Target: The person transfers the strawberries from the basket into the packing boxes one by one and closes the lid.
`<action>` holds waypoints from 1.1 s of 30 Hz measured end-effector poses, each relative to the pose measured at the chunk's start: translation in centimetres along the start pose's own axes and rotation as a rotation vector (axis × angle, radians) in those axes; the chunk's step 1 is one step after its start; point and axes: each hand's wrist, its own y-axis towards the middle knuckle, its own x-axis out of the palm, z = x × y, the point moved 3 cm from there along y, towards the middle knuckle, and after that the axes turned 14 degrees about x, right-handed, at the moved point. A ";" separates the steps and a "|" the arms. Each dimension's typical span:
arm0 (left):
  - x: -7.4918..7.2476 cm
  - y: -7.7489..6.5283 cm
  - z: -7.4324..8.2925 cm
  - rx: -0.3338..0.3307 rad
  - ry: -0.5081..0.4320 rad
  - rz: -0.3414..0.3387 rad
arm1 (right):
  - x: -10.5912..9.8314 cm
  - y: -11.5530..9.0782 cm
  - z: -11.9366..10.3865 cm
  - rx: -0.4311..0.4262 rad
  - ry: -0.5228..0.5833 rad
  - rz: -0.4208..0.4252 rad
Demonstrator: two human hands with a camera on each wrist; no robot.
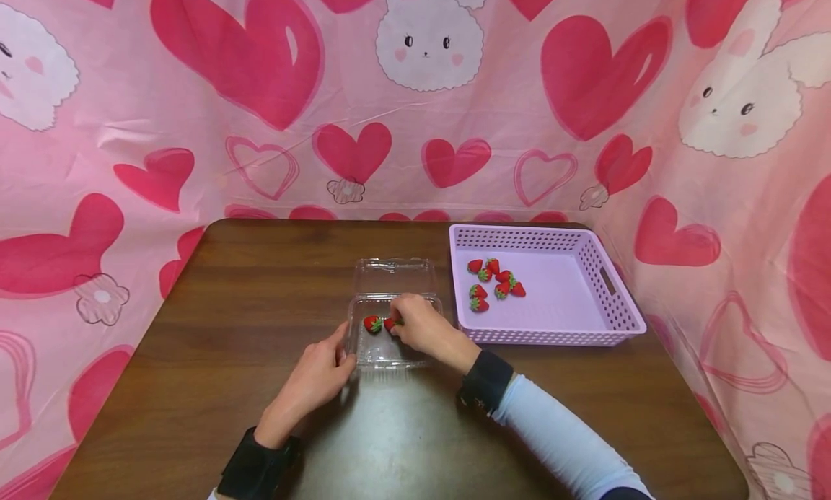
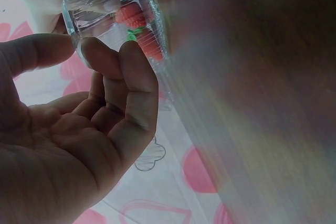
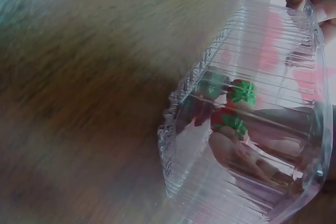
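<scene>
A clear plastic clamshell container sits on the table, its lid folded back away from me. My left hand pinches its left rim between thumb and fingers, as the left wrist view also shows. Inside the container, my right hand grips a strawberry in its fingertips, low over the base. Another strawberry lies just left of it. Through the clear wall in the right wrist view, the green leaves of the held strawberry show beside the fingers.
To the right of the container stands a lilac basket with perforated walls. Several strawberries lie in its left part. Behind the dark wooden table hangs a pink cloth with hearts and rabbits.
</scene>
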 end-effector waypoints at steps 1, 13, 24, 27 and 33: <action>0.0 0.0 0.0 0.001 0.000 0.001 | 0.0 0.0 0.0 0.000 0.002 -0.002; 0.0 -0.1 0.0 0.002 -0.005 0.006 | 0.0 -0.1 0.0 -0.003 0.000 -0.017; -0.1 -0.1 0.1 0.012 -0.006 0.009 | 0.0 -0.1 0.0 0.004 0.009 -0.010; -0.1 -0.1 0.2 0.011 -0.006 0.007 | 0.0 0.0 -0.1 -0.002 0.011 -0.005; -0.2 -0.2 0.3 0.018 0.004 0.014 | -0.1 0.0 -0.1 0.001 0.012 -0.001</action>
